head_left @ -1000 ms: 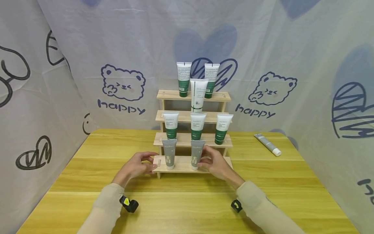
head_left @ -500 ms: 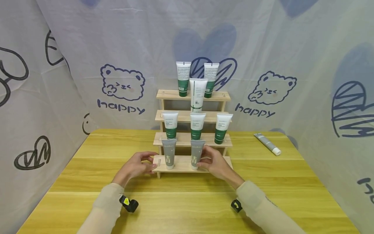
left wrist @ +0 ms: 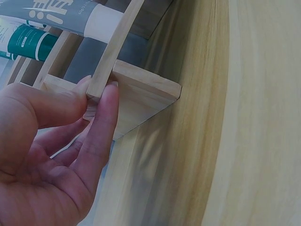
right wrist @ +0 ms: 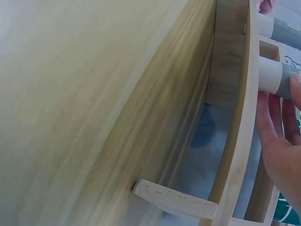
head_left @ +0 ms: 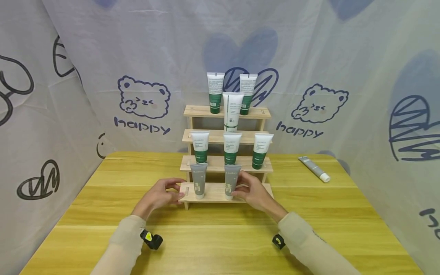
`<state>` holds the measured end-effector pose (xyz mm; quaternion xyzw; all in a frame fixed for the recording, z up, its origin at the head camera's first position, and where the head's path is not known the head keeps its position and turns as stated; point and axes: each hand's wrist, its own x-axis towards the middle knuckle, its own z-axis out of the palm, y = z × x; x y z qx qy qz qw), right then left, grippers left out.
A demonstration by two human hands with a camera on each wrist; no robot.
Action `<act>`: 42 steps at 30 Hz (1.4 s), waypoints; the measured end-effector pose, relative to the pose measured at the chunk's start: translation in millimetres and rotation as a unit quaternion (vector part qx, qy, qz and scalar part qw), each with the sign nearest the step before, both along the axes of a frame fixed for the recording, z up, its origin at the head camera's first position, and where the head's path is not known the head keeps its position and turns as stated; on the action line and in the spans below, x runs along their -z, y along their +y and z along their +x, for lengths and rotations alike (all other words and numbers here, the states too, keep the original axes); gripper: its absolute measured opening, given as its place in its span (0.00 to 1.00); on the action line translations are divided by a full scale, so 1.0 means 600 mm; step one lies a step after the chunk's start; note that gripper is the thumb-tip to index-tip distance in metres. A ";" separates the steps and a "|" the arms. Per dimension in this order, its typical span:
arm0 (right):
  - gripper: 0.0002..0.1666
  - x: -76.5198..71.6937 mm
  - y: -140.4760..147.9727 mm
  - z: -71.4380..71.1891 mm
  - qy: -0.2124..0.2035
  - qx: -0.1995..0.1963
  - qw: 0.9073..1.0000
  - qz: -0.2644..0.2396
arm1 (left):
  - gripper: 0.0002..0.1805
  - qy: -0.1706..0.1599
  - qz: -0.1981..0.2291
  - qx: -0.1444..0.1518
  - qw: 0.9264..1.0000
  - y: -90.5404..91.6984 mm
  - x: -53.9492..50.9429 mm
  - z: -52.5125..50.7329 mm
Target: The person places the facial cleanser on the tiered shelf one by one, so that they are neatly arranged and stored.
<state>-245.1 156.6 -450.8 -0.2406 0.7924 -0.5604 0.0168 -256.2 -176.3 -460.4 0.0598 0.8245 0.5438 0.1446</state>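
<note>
A stepped wooden display rack point(head_left: 213, 197) stands on the table. On its lowest step two grey tubes stand upright on white caps: a left grey tube point(head_left: 199, 181) and a right grey tube point(head_left: 232, 181). My right hand point(head_left: 255, 191) holds the right one from its right side, thumb low near the cap, as the right wrist view also shows. At the rack's left end my left hand point(head_left: 161, 195) pinches the end of the lowest board between thumb and finger; the left wrist view shows this wooden board point(left wrist: 106, 70) close up.
White-and-green tubes point(head_left: 230, 147) stand on the second step. A taller white tube point(head_left: 233, 110) is on the third, and two more white-and-green tubes point(head_left: 215, 93) are on top. Another grey tube point(head_left: 313, 169) lies at the table's right rear. A patterned cloth point(head_left: 144, 46) hangs behind.
</note>
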 end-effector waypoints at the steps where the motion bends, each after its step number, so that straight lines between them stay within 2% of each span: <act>1: 0.33 0.000 0.000 0.000 0.002 0.000 1.000 0.000 | 0.30 0.000 -0.002 0.001 1.000 0.000 0.000 0.000; 8: 0.32 -0.003 0.010 0.001 0.001 -0.002 1.000 0.011 | 0.30 0.005 -0.004 0.003 1.000 0.000 -0.002 -0.001; 11: 0.31 -0.012 0.021 0.001 0.003 -0.004 1.000 0.009 | 0.29 0.004 -0.004 0.002 1.000 0.000 -0.002 -0.002; 14: 0.27 -0.024 0.038 -0.001 0.023 -0.001 1.000 0.010 | 0.30 0.001 -0.002 0.001 1.000 0.000 -0.001 -0.002; 18: 0.22 -0.041 0.070 0.000 0.046 0.041 0.998 0.016 | 0.30 0.000 0.002 -0.002 1.000 0.000 0.000 -0.001; 25: 0.18 -0.058 0.146 -0.003 0.070 0.128 0.989 -0.022 | 0.30 0.000 -0.002 -0.003 1.000 0.002 0.000 0.001; 30: 0.16 -0.063 0.202 -0.013 0.085 0.199 0.976 -0.001 | 0.30 0.003 -0.004 -0.005 1.000 0.001 0.002 0.000; 35: 0.16 -0.060 0.263 -0.031 0.078 0.263 0.960 0.056 | 0.30 0.007 -0.008 -0.004 1.000 0.001 0.002 0.000; 39: 0.17 -0.053 0.311 -0.051 0.072 0.306 0.936 0.157 | 0.30 0.005 -0.012 -0.006 1.000 0.001 0.001 0.001; 42: 0.15 -0.043 0.343 -0.066 0.084 0.318 0.919 0.218 | 0.30 0.005 -0.013 -0.007 1.000 0.001 -0.001 0.000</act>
